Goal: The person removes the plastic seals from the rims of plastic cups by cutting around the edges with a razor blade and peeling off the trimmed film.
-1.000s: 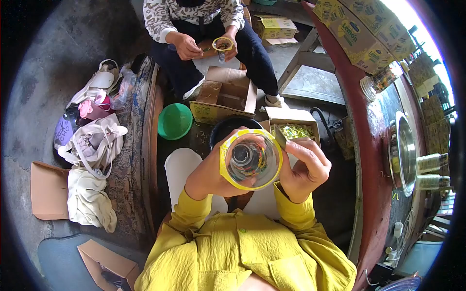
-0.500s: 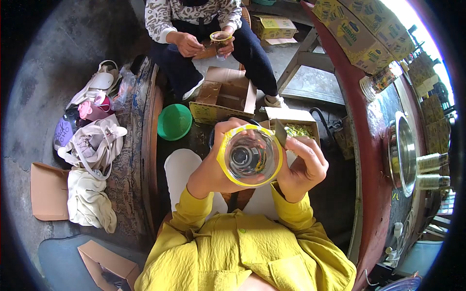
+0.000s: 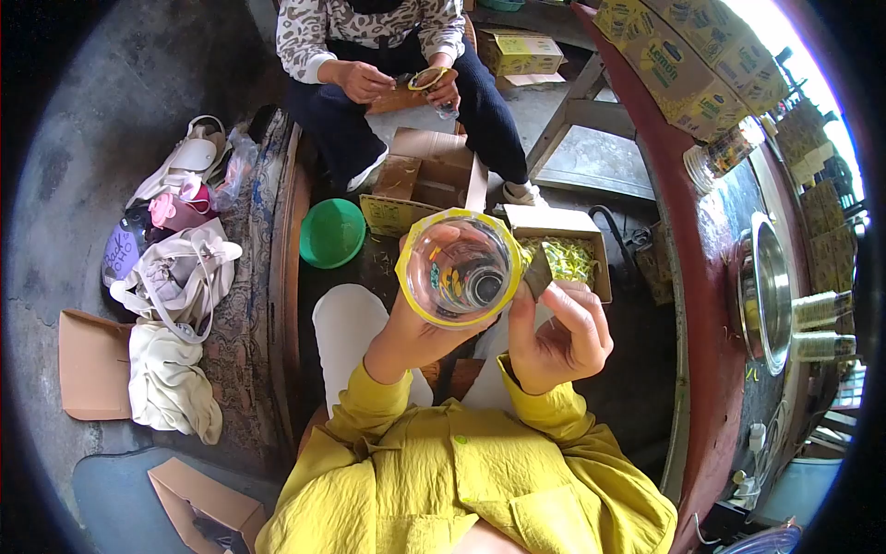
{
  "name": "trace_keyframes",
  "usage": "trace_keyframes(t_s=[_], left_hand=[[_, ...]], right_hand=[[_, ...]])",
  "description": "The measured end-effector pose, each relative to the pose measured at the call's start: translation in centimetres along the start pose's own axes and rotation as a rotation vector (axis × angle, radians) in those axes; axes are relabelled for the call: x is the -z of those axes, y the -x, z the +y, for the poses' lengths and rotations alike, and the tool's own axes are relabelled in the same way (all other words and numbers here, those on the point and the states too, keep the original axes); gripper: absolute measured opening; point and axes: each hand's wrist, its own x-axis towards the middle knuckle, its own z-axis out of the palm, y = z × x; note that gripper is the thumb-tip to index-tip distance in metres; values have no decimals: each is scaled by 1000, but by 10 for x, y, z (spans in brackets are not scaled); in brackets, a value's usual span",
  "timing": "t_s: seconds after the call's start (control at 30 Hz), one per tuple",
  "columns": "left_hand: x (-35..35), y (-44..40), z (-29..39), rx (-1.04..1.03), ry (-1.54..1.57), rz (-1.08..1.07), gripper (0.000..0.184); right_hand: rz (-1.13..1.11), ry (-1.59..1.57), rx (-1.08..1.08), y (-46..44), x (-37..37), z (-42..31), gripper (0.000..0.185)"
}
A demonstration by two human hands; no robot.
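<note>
A clear cup [image 3: 482, 282] with a yellow rim tilts so that I look into its mouth; small coloured marks show through its wall. My left hand [image 3: 413, 334] is wrapped around the cup from the left and below, its fingers partly visible through the plastic. Between the thumb and fingers of my right hand [image 3: 565, 343] is a small dark flat blade [image 3: 537, 271], close against the right side of the rim. Behind it, a cardboard box [image 3: 598, 277] holds many yellow-green strips [image 3: 568, 258].
Opposite me a seated person [image 3: 392, 55] holds a similar cup [image 3: 427, 79]. A partitioned carton [image 3: 406, 214] and a green basin [image 3: 332, 233] stand on the floor. To the right, a red-edged table [image 3: 706, 369] carries a metal bowl [image 3: 771, 291] and stacked cups [image 3: 821, 346]. Bags [image 3: 180, 268] lie left.
The cup has shifted up and left and turned, its base now showing toward the right. My right hand has moved slightly left and down. The other person's cup has tipped.
</note>
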Motion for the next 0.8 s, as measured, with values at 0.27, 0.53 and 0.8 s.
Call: trace_keyframes(t_s=[0.27,0.53,0.8], left_hand=[[0,6,-6,7,4,-39,77],[0,5,2,-17,-48,-68,77],[-1,4,9,42,20,-68,72]], right_hand=[[9,5,22,1,-1,-2,25],[-25,-25,1,-2,3,-1,25],[-52,32,11,-5,6,-6,27]])
